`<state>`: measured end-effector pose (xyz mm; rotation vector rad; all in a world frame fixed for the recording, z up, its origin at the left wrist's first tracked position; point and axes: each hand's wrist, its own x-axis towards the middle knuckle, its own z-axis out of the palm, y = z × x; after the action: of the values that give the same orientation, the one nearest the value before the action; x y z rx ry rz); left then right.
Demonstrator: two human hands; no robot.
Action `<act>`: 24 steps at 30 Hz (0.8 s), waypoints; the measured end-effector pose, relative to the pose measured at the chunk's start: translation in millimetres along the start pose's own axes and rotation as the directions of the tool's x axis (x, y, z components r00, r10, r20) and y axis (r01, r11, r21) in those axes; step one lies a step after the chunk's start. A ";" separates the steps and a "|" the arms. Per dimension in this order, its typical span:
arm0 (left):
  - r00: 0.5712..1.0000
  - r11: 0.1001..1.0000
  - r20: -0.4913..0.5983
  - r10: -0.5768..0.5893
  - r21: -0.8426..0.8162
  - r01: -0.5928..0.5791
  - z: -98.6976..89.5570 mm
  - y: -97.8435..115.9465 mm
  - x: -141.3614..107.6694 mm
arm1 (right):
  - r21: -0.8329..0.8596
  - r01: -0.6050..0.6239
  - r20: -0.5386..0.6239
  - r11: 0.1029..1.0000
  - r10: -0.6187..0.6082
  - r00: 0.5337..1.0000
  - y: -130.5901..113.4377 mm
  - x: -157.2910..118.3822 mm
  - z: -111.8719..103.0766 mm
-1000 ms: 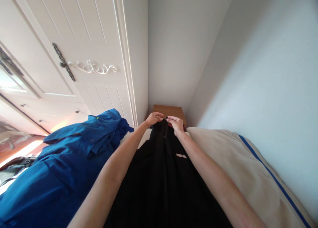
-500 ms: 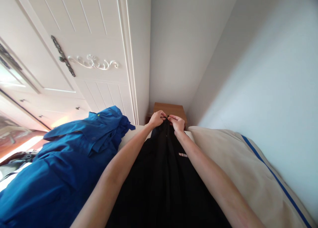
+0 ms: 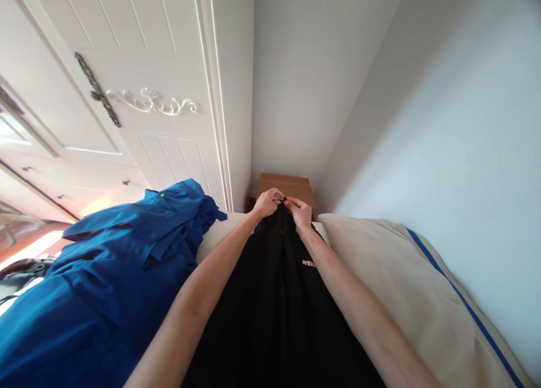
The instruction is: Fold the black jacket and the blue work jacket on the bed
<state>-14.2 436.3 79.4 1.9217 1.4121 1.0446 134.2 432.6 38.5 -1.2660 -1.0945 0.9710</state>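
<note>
A black jacket (image 3: 270, 309) with white lettering on its chest lies spread out in front of me, its front strip running down the middle. At its collar end, my left hand (image 3: 267, 203) is closed in a pinch on the black fabric. My right hand (image 3: 301, 213) pinches the same end just beside it, and the fingertips of both hands nearly meet. What exactly lies between the fingertips is too small to make out. My right forearm covers part of the lettering.
A crumpled blue garment (image 3: 110, 281) lies to the left. On the right is a beige cushion-like cover (image 3: 380, 264) with a blue stripe, against the wall (image 3: 473, 128). A wooden nightstand (image 3: 291, 183) stands beyond my hands. A white wardrobe (image 3: 169, 66) rises at the left.
Both hands stay pinched at the collar end, with only small finger shifts. The whole view has moved slightly, so the surroundings sit a little further left.
</note>
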 end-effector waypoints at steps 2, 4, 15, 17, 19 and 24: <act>1.000 1.000 -0.002 0.003 -0.006 -0.003 2.2 -2.3 -0.8 | -0.006 0.013 0.003 1.000 -0.013 1.000 2.6 -0.4 -0.1; 1.000 1.000 -0.020 -0.009 0.003 0.009 4.8 -3.0 -1.7 | -0.038 0.073 -0.006 0.997 -0.073 0.997 3.6 -2.0 -0.3; 0.992 0.982 -0.073 -0.101 0.150 0.111 9.5 6.1 -5.0 | -0.210 0.325 0.000 0.922 -0.332 0.943 4.8 -21.2 -1.6; 0.992 0.979 -0.065 -0.104 0.170 0.114 12.1 5.4 -6.2 | -0.209 0.328 0.012 0.921 -0.333 0.943 8.6 -22.4 -2.9; 0.992 0.975 -0.060 -0.110 0.186 0.119 15.4 4.0 -7.4 | -0.214 0.333 0.014 0.918 -0.338 0.941 12.8 -23.4 -3.9; 0.990 0.967 -0.051 -0.132 0.214 0.140 22.5 -1.0 -8.3 | -0.251 0.365 0.051 0.896 -0.364 0.930 22.9 -24.5 -4.4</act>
<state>2.6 429.3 63.8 1.9301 1.7145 0.8957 133.7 409.5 13.7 -1.2029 -1.4348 0.5576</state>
